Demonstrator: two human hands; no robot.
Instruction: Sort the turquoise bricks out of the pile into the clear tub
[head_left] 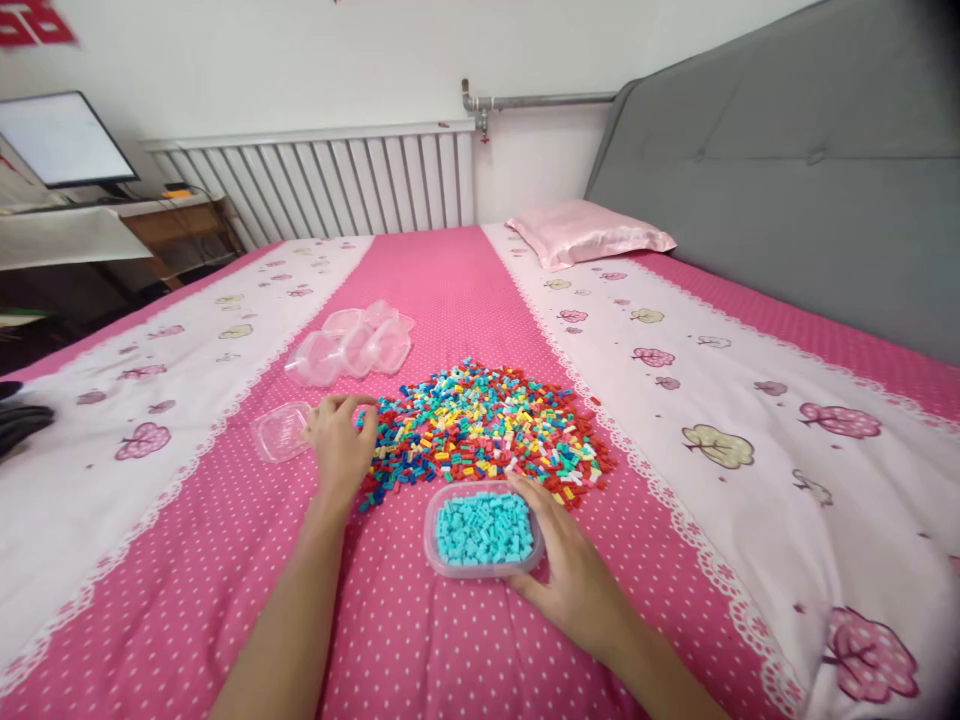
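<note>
In the head view, the right hand grips a clear plastic tub by its right end, the thumb at the near edge and the fingers at the far corner. The tub sits upright on the pink bedspread, in front of the person, and holds small turquoise bricks. Just beyond it spreads a wide pile of loose bricks in red, yellow, blue, white and green. The left hand is at the pile's left edge, fingers bent; whether it pinches a brick, I cannot tell. Just left of that hand lies a clear lid, and farther back a cluster of clear containers. A pink pillow lies near the grey headboard; a radiator lines the wall, and a monitor stands on a desk at left.
</note>
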